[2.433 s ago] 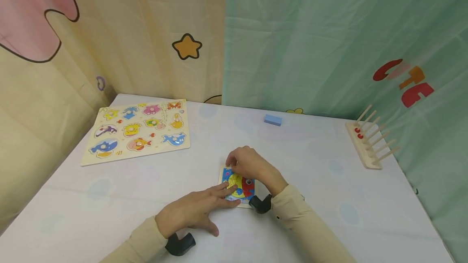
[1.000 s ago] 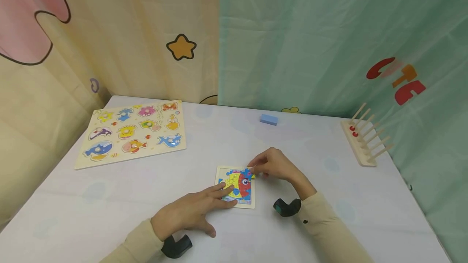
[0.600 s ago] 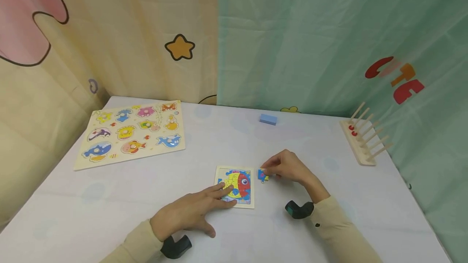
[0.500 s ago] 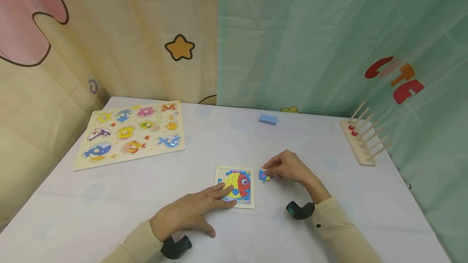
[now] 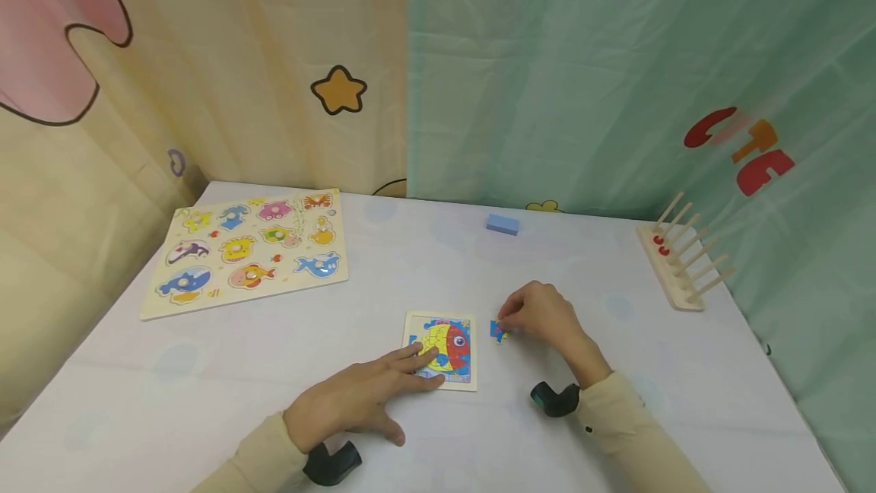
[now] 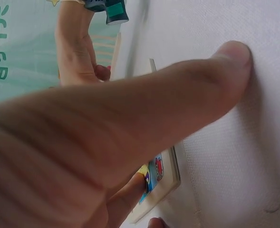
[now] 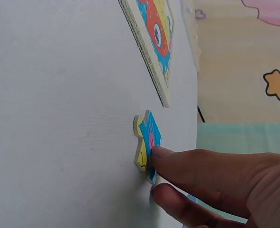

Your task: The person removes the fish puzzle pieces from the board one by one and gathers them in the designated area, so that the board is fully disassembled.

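Note:
A square wooden jigsaw tray [image 5: 474, 375] with a yellow and red fish picture [image 5: 460, 354] lies flat on the table. Bare wood shows in its upper left corner. My left hand [image 5: 356, 395] rests with spread fingers over the tray's lower left part, hiding some of the picture; its thumb lies on the tablecloth. Just right of the tray, my right hand [image 5: 544, 316] pinches a blue puzzle piece [image 7: 151, 135] with yellow edges and a pink spot between thumb and fingers. In the right wrist view the piece is tilted, close over the cloth.
A wooden peg puzzle [image 5: 253, 249] with sea animals lies at the back left. One blue block [image 5: 503, 224] sits near the back edge. At the far right stands a pegged wooden rack [image 5: 674, 268] with red beads. Curtains hang behind the table.
My right hand has moved off the tray to the right, carrying the piece from its upper left area. In the last half second the piece has turned slightly. My left hand has stayed put.

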Demonstrator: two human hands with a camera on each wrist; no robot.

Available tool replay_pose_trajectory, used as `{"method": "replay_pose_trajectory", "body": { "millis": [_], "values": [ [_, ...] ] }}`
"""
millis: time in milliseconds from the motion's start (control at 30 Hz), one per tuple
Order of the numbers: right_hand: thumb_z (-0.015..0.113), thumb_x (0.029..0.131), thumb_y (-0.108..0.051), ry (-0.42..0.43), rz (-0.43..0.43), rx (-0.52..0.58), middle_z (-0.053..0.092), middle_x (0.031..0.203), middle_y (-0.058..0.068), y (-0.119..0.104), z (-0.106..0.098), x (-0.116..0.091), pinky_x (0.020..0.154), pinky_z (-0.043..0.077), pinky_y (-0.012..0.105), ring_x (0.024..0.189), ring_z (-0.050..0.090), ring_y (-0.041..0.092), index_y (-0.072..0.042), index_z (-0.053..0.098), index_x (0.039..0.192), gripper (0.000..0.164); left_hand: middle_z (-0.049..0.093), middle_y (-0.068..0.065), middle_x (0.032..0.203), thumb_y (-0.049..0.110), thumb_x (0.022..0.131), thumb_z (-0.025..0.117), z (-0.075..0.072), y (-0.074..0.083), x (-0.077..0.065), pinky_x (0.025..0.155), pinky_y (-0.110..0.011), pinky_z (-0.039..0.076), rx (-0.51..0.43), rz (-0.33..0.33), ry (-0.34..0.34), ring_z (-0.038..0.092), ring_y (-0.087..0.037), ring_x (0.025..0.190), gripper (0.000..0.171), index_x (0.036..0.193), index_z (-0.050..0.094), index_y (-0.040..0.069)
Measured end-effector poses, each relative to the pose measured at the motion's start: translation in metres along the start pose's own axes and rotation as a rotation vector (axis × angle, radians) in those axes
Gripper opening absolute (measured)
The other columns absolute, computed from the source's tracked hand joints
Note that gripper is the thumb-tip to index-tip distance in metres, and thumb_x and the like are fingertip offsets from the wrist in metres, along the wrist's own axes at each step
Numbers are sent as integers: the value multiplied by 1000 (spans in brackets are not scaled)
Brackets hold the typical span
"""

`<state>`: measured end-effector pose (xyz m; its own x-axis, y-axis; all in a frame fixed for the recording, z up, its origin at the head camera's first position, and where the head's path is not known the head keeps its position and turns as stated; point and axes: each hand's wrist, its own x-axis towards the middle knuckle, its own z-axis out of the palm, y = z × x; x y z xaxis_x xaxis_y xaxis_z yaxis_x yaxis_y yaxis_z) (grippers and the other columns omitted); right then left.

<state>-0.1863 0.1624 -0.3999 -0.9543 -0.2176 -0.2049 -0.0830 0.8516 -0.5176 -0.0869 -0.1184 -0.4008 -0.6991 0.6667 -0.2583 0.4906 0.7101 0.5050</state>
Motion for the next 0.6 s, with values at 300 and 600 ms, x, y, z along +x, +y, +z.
{"method": "replay_pose_trajectory", "body": {
  "millis": [300, 600],
  "values": [
    [82, 80, -21, 4, 29, -77, 68, 74, -6, -5, 0, 0, 58, 46, 30, 68, 56, 14, -14, 78, 81, 9, 35, 3, 158, 31, 70, 89, 0, 3, 1, 96, -54, 48, 32, -4, 6, 24, -23, 147, 79, 142, 55, 31],
    [79, 82, -20, 29, -63, -104, 68, 79, -4, -17, 0, 1, 58, 47, 29, 69, 56, 14, -12, 77, 88, 10, 35, 4, 157, 31, 69, 90, 1, 4, 2, 96, -52, 48, 36, -11, 4, 24, -22, 147, 79, 141, 56, 31]
  ]
}}
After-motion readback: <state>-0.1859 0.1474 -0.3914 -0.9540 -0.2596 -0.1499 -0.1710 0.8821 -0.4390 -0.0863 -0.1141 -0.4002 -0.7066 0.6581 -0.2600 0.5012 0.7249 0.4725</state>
